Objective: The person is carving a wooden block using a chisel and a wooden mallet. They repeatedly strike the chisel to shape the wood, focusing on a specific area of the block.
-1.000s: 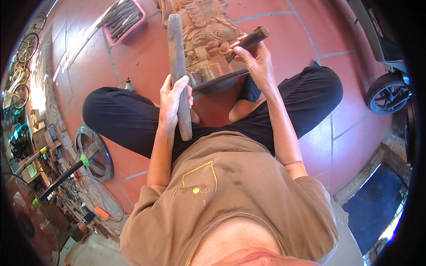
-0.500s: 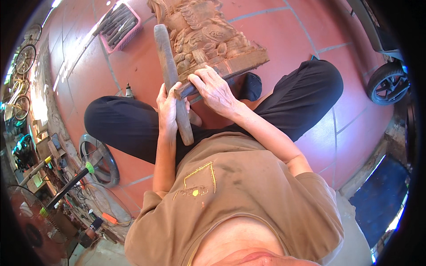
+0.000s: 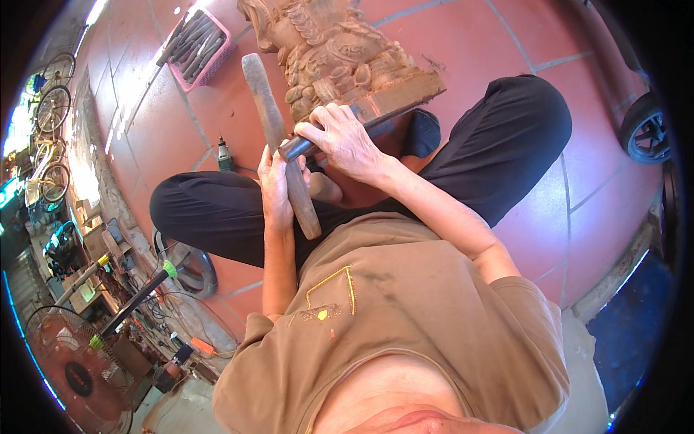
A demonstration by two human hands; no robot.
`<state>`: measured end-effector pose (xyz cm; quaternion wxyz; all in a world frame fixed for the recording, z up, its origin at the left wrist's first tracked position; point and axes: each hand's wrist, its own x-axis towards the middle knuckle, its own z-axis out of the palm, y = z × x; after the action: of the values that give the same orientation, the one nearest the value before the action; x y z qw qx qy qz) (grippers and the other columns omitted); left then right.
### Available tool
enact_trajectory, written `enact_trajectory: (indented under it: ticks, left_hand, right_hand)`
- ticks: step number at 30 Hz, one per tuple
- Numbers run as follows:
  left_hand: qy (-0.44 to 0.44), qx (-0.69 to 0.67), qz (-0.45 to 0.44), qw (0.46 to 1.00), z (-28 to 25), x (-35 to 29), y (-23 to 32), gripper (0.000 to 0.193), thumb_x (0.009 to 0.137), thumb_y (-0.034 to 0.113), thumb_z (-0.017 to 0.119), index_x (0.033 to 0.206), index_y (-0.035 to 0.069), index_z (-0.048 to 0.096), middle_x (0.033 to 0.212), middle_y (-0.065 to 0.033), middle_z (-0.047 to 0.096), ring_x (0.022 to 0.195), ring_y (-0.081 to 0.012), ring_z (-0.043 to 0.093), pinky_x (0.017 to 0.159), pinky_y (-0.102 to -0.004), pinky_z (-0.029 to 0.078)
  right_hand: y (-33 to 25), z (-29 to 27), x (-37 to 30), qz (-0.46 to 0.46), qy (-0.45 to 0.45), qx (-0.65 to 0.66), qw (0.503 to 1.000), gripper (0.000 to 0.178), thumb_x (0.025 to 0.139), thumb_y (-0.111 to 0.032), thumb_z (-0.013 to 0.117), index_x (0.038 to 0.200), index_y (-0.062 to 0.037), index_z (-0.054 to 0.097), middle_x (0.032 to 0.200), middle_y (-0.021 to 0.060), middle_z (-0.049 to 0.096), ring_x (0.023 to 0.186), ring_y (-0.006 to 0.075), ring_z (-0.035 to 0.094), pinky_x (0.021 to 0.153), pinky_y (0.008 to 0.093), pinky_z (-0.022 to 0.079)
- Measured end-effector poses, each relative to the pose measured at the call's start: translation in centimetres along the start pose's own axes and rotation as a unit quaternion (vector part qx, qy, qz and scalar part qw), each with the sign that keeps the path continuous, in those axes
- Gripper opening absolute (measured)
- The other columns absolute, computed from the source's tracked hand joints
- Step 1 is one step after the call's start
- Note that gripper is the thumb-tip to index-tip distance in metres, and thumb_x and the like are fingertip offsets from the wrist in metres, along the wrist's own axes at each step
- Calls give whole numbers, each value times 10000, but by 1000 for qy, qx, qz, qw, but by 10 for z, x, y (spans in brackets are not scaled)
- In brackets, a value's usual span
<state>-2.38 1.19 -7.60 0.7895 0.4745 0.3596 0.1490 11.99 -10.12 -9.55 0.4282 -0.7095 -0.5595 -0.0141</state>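
Closest to me I see my own brown shirt [image 3: 405, 318] filling the lower part of the view, with both forearms reaching out over my crossed legs in black trousers [image 3: 217, 217]. My left hand [image 3: 275, 192] is wrapped shut around a long wooden mallet [image 3: 278, 137], gripping it low on the shaft so that the heavy end points up and away from me, just left of the carving. My right hand [image 3: 343, 141] is curled tight around the dark metal chisel [image 3: 340, 134], fingers folded over it, and the tool lies across the top of the left hand with its far end against the base of the wood carving [image 3: 340, 58]. That carving, a pale brown block cut with scrolls and rounded shapes, stands on the red tiled floor [image 3: 463, 43] right in front of my legs. Beyond it to the left, a pink basket [image 3: 196, 45] holds a bundle of dark tools. A small bottle [image 3: 225, 153] stands on the tiles near my left knee. Far to the left I make out a fan [image 3: 72, 369], cluttered gear and bicycles [image 3: 47, 137], and on the right edge a dark wheel [image 3: 647, 134].
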Motion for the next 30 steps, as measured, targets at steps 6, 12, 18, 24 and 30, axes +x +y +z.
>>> enact_trajectory:
  ticks: [6, 12, 18, 24, 30]
  left_hand:
    - [-5, -15, 16, 1000, 4, -4, 1, 234, 1033, 240, 558, 1137, 33, 529, 758, -98, 603, 525, -158, 571, 474, -257, 489]
    - [17, 14, -7, 1000, 12, -10, 3, 215, 1012, 218, 574, 1125, 41, 531, 727, -83, 593, 515, -140, 561, 469, -248, 476]
    - [45, 10, -18, 999, 19, -15, 2, 254, 967, 166, 641, 1153, 33, 530, 713, -75, 585, 508, -135, 550, 463, -251, 473]
    - [52, -4, -24, 998, 23, -19, 1, 335, 961, 135, 646, 1243, 17, 510, 705, -84, 573, 502, -137, 532, 459, -255, 471]
    - [74, 8, -22, 997, 28, -20, 1, 334, 956, 133, 645, 1238, 16, 508, 697, -85, 573, 491, -151, 547, 440, -260, 462]
  right_hand:
    - [4, 0, 0, -2, 24, 5, 1000, 338, 813, -105, 622, 1148, -150, 599, 966, 86, 502, 945, 278, 522, 841, 402, 407]
    - [9, -4, 4, 19, 26, 6, 999, 391, 788, -43, 631, 1165, -143, 605, 985, 88, 515, 948, 278, 517, 824, 398, 398]
    - [9, -6, 6, 42, 31, 20, 998, 385, 783, -1, 618, 1146, -131, 612, 974, 91, 528, 940, 288, 517, 801, 405, 394]
    - [12, -11, 7, 51, 14, 28, 998, 451, 753, 46, 621, 1176, -110, 606, 990, 91, 549, 941, 300, 533, 813, 407, 411]
    - [12, -14, 9, 63, 11, 54, 997, 439, 767, 37, 612, 1178, -119, 604, 990, 85, 550, 933, 294, 531, 797, 401, 393]
